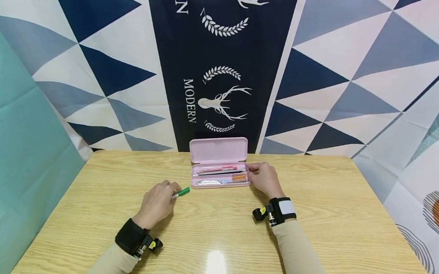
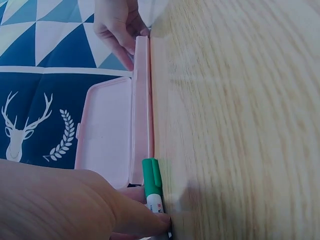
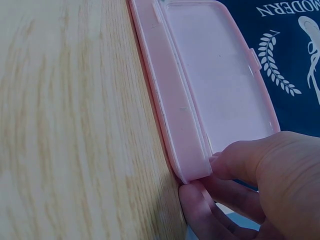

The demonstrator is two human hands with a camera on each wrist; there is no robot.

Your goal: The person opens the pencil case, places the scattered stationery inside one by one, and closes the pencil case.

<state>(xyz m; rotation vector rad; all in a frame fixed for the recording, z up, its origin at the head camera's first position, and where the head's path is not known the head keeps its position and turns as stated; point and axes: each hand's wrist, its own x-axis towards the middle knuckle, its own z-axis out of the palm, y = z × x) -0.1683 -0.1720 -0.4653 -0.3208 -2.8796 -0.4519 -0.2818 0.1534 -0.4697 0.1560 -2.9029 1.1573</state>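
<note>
My left hand (image 1: 156, 204) pinches a marker with a green cap (image 1: 183, 191) between thumb and fingers, just left of the case and low over the table. In the left wrist view the marker's white barrel (image 2: 155, 202) shows below the cap. An open pink pencil case (image 1: 219, 150) lies at the back of the table, its lid raised toward the wall. Inside are a red pen (image 1: 227, 168), dark slim pencils or pens, an orange piece (image 1: 239, 178) and a white-and-blue item (image 1: 210, 182). My right hand (image 1: 265, 178) grips the right end of the case, thumb at its rim (image 3: 197, 167).
The wooden table (image 1: 204, 226) reaches back to a patterned cloth (image 1: 229, 60) hanging close behind the case. A teal cloth (image 1: 13, 151) hangs along the left side. Each wrist wears a black strap with a small camera.
</note>
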